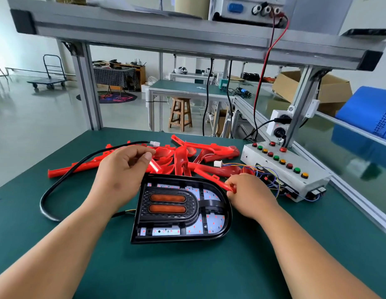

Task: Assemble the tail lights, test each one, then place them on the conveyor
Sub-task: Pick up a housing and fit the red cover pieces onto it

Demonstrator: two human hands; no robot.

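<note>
A black D-shaped tail light housing [181,209] lies flat on the green table, with two orange lenses and white LED boards showing inside. Its black cable [64,175] loops off to the left and ends in a white plug [155,143]. My left hand [121,175] hovers over the housing's upper left corner, fingers curled around a red plastic part [154,166]. My right hand [249,196] pinches a thin red light guide strip [215,180] at the housing's upper right edge.
A pile of red plastic lens parts [187,154] lies behind the housing. A white test box [282,171] with coloured buttons and loose wires stands at the right. The conveyor rail [360,203] runs along the right edge. An aluminium shelf [187,39] hangs overhead.
</note>
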